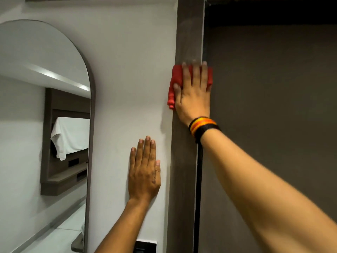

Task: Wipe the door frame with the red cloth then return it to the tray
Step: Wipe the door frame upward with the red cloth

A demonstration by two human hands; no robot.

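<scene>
Head view: right hand [193, 95], grip flat with fingers straight, presses the red cloth [176, 77] against the dark door frame [189, 33], holding nothing else. Left hand [144, 172], grip flat too, rests on the white wall [127, 70]. Arched mirror [45, 88] at left. Striped wristbands [202, 126] on the right wrist.

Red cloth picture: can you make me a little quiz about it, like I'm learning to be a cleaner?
1. True or false: the left hand holds the red cloth.
2. The cloth is pressed on the: A door frame; B mirror; C floor.
3. Fill in: the left hand lies flat on the white ____.
Key: 1 false, the right hand presses it; 2 A; 3 wall.
</scene>
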